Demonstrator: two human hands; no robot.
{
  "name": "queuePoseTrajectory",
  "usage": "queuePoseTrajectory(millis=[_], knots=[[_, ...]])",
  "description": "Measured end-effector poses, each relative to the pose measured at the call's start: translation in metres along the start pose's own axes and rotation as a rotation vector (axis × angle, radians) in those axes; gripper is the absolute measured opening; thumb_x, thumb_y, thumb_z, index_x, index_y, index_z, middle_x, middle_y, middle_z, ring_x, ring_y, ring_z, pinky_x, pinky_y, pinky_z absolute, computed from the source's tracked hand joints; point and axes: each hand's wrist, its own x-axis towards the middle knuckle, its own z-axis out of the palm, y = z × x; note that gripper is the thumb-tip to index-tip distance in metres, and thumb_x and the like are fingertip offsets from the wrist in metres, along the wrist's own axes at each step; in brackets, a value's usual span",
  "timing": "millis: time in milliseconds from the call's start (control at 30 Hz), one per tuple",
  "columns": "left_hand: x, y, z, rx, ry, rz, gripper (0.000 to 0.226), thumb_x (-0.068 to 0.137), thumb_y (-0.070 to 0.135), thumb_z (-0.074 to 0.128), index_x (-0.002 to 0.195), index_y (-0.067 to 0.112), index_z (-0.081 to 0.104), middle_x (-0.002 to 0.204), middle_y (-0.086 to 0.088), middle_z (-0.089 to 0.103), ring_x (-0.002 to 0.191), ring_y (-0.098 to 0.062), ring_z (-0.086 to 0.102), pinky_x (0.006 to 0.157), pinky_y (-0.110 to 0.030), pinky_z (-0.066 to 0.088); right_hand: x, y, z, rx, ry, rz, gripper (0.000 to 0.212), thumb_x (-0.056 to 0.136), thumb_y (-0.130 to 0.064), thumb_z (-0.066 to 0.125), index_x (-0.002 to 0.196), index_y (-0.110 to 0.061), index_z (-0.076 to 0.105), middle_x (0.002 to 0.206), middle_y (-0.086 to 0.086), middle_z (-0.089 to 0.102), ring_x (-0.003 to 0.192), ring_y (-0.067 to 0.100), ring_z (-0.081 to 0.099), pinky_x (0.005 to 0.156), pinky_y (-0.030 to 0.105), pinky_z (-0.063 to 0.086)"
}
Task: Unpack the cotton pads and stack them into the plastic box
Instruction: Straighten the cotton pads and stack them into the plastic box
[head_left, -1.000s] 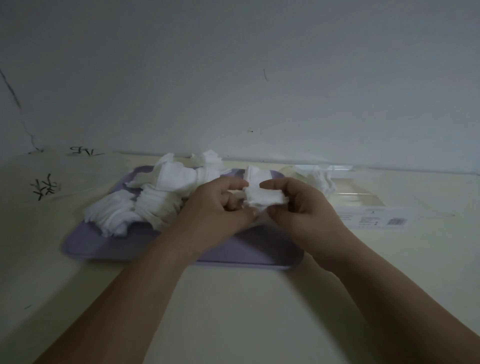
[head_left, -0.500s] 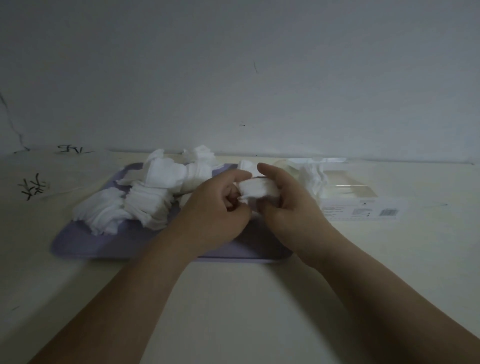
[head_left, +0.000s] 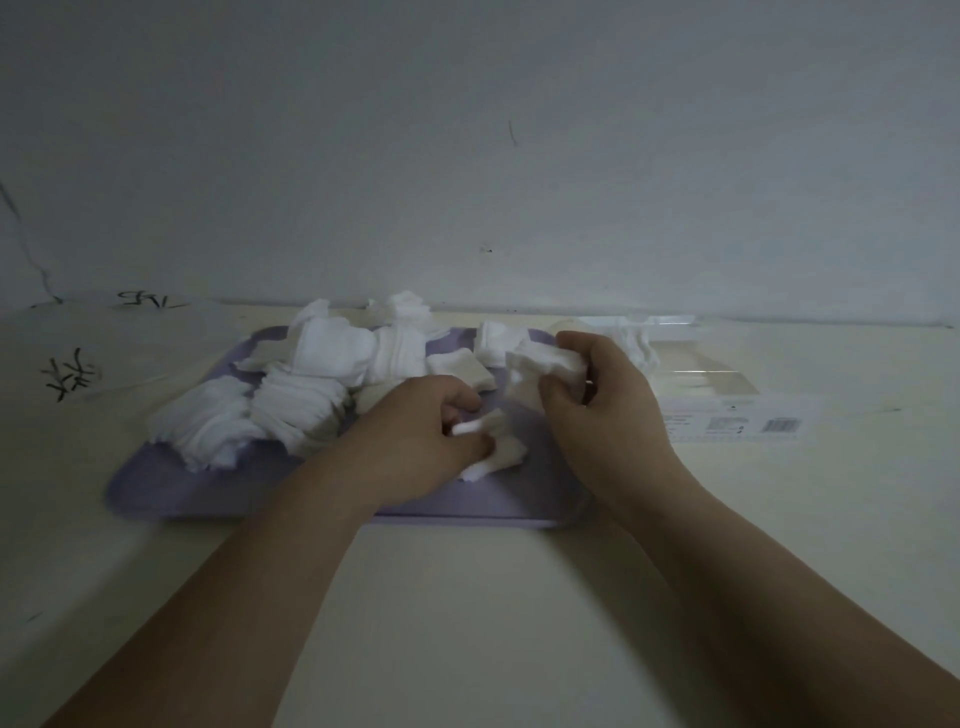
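Observation:
White square cotton pads (head_left: 291, 410) lie in loose heaps on the left and back of a lilac tray (head_left: 171, 493). My right hand (head_left: 597, 405) grips a small stack of pads (head_left: 545, 364) above the tray's right side. Lower down, my left hand (head_left: 415, 441) pinches a few pads (head_left: 493, 447) that rest on the tray. The clear plastic box (head_left: 727, 395), with a barcode label on its front, lies to the right of the tray. Some pads (head_left: 636, 343) show at its left end, behind my right hand.
The tray and box lie on a cream table (head_left: 467, 597) pushed against a plain wall (head_left: 467, 156). Black scribbles (head_left: 72, 374) mark the table at the far left.
My hands have separated. The right hand keeps the stack and has moved slightly right. The left hand has dropped to the tray and holds other pads there.

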Motion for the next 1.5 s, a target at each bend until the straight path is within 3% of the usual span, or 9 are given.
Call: queuePoseTrajectory(millis=[100, 300, 500, 700, 900, 1000, 1233, 1367, 1500], knots=[[-0.005, 0.001, -0.006, -0.337, 0.055, 0.027, 0.009, 0.091, 0.014, 0.079, 0.092, 0.021, 0.074, 0.076, 0.005, 0.072, 0.067, -0.009, 0.063, 0.061, -0.031, 0.058, 0.002, 0.001, -0.001, 0.038, 0.002, 0.005, 0.039, 0.095, -0.015, 0.067, 0.132, -0.028, 0.061, 0.110, -0.013, 0.071, 0.099, 0.005, 0.068, 0.091, 0.023, 0.055], [-0.012, 0.011, -0.012, -0.734, -0.039, 0.076, 0.014, 0.099, 0.010, 0.066, 0.104, 0.018, 0.077, 0.106, -0.007, 0.079, 0.088, -0.012, 0.070, 0.067, -0.024, 0.055, 0.005, 0.006, -0.001, 0.378, -0.112, 0.117, 0.038, 0.093, -0.012, 0.077, 0.129, -0.017, 0.067, 0.104, 0.004, 0.081, 0.099, 0.024, 0.078, 0.092, 0.045, 0.062], [-0.011, 0.015, -0.011, -0.692, 0.096, 0.089, 0.011, 0.090, 0.003, 0.076, 0.099, 0.010, 0.074, 0.095, -0.010, 0.081, 0.078, -0.012, 0.075, 0.062, -0.020, 0.056, 0.003, 0.003, -0.003, 0.515, -0.277, 0.120, 0.034, 0.092, 0.012, 0.069, 0.121, -0.006, 0.069, 0.104, 0.013, 0.081, 0.100, 0.031, 0.078, 0.084, 0.038, 0.064], [-0.010, 0.012, -0.011, -0.603, 0.189, 0.170, 0.013, 0.085, 0.008, 0.083, 0.090, 0.019, 0.079, 0.095, -0.016, 0.079, 0.098, -0.042, 0.073, 0.096, -0.063, 0.056, 0.002, 0.000, -0.006, 0.497, -0.318, 0.089, 0.031, 0.097, 0.011, 0.063, 0.107, -0.016, 0.074, 0.097, 0.009, 0.082, 0.089, 0.020, 0.079, 0.073, 0.026, 0.060], [-0.009, 0.011, -0.010, -0.491, 0.239, 0.218, 0.015, 0.086, 0.010, 0.084, 0.088, 0.024, 0.079, 0.086, -0.018, 0.073, 0.077, -0.035, 0.067, 0.080, -0.046, 0.057, 0.000, -0.004, -0.007, 0.518, -0.369, 0.078, 0.032, 0.098, 0.010, 0.060, 0.102, -0.016, 0.078, 0.091, 0.009, 0.081, 0.084, 0.021, 0.077, 0.073, 0.027, 0.060], [-0.009, 0.011, -0.008, -0.465, 0.267, 0.219, 0.015, 0.085, 0.012, 0.085, 0.087, 0.026, 0.079, 0.085, -0.013, 0.075, 0.081, -0.036, 0.070, 0.080, -0.045, 0.059, 0.003, -0.006, -0.008, 0.596, -0.412, 0.155, 0.037, 0.096, 0.007, 0.060, 0.121, -0.015, 0.073, 0.080, -0.004, 0.075, 0.082, 0.020, 0.074, 0.074, 0.030, 0.060], [-0.004, 0.007, -0.007, -0.514, 0.341, 0.158, 0.021, 0.082, 0.013, 0.088, 0.097, 0.024, 0.078, 0.081, 0.003, 0.065, 0.070, -0.011, 0.059, 0.071, -0.026, 0.053, 0.002, -0.003, -0.004, 0.654, -0.330, 0.145, 0.025, 0.098, 0.001, 0.065, 0.119, -0.009, 0.075, 0.095, 0.005, 0.080, 0.090, 0.022, 0.076, 0.081, 0.036, 0.062], [-0.004, 0.006, -0.007, -0.540, 0.306, 0.117, 0.021, 0.085, 0.007, 0.084, 0.100, 0.019, 0.075, 0.080, -0.007, 0.073, 0.071, -0.016, 0.066, 0.073, -0.038, 0.059, 0.006, 0.001, -0.004, 0.662, -0.241, 0.169, 0.021, 0.098, -0.002, 0.068, 0.115, -0.009, 0.076, 0.125, 0.009, 0.075, 0.106, 0.031, 0.076, 0.095, 0.049, 0.062], [-0.006, 0.009, -0.006, -0.601, 0.311, 0.120, 0.019, 0.088, 0.001, 0.079, 0.102, 0.012, 0.074, 0.081, -0.009, 0.074, 0.067, -0.014, 0.067, 0.064, -0.024, 0.058, 0.007, 0.002, -0.003, 0.679, -0.219, 0.185, 0.019, 0.098, -0.003, 0.069, 0.113, -0.011, 0.078, 0.138, 0.017, 0.066, 0.105, 0.032, 0.076, 0.092, 0.047, 0.063]])
